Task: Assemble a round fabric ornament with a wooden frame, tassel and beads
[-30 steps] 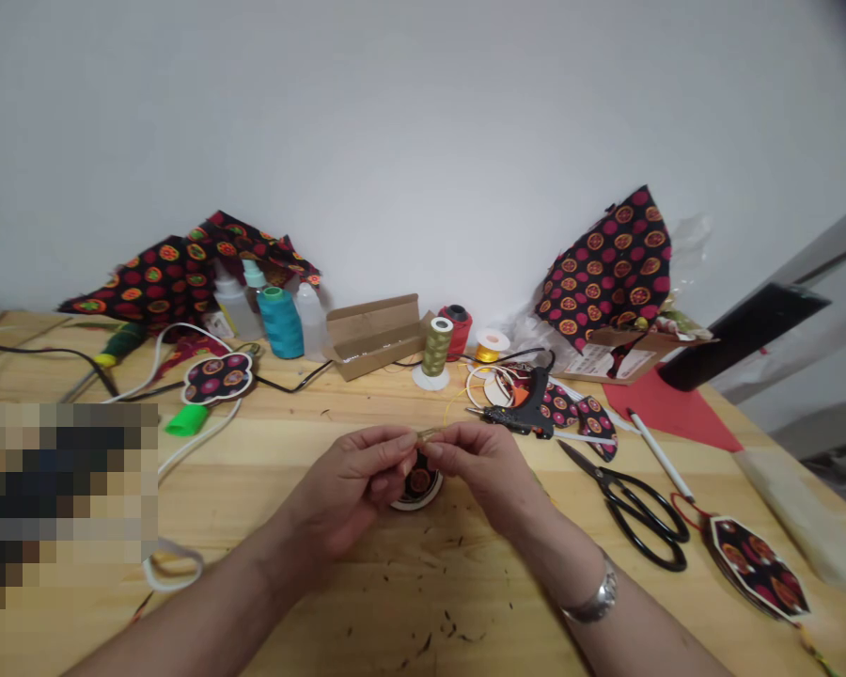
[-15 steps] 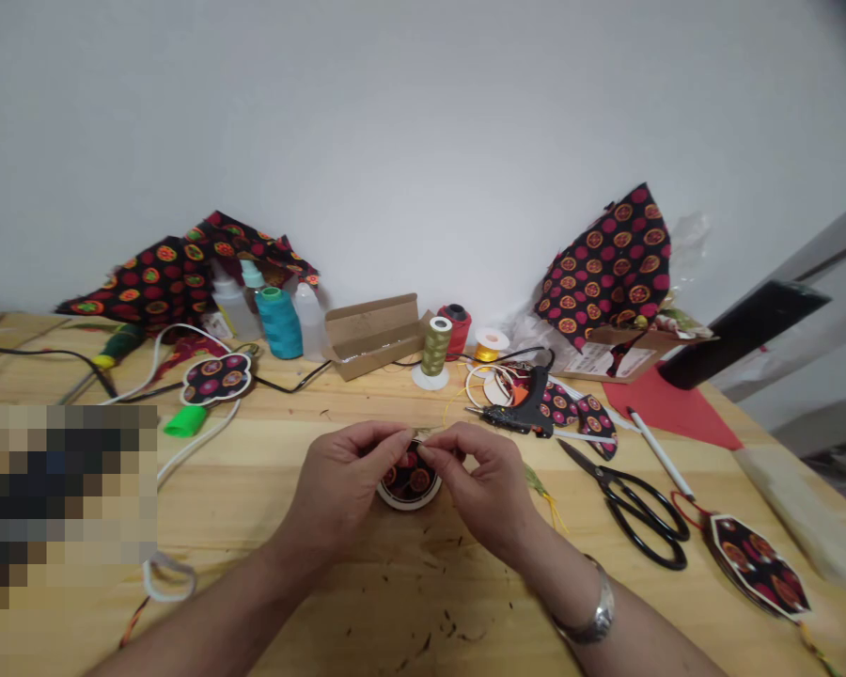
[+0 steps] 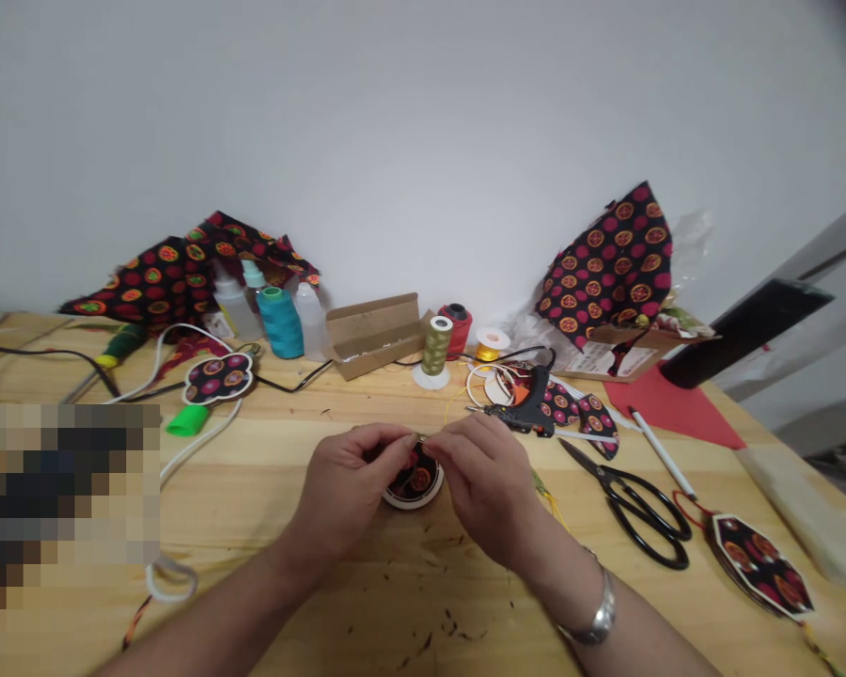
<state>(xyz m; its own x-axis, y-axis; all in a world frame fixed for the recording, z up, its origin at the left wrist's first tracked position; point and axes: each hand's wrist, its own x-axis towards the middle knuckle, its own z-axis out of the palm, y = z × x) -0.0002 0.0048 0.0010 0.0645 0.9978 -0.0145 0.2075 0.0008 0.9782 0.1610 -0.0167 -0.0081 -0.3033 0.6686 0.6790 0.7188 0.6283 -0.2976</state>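
Observation:
My left hand (image 3: 349, 489) and my right hand (image 3: 485, 480) meet fingertip to fingertip over a small round ornament (image 3: 415, 481) covered in black cloth with red and orange dots, white at its rim. Both hands are closed in a pinch on a tiny metallic piece at the ornament's top edge; what it is I cannot make out. A thin yellow-green cord (image 3: 546, 496) trails out from under my right hand. I wear a silver bracelet (image 3: 596, 616) on the right wrist.
Black scissors (image 3: 638, 512) and a white pen (image 3: 659, 451) lie right. A glue gun (image 3: 522, 409), thread spools (image 3: 435, 350), a teal spool (image 3: 280, 322), glue bottles (image 3: 234, 301), a cardboard box (image 3: 373, 334), patterned cloth (image 3: 183, 268), an octagonal ornament (image 3: 765, 566) and cables (image 3: 183, 442) crowd the wooden table (image 3: 268, 527).
My hands have shifted slightly, staying pinched together above the round ornament; the right hand has turned a bit further over it.

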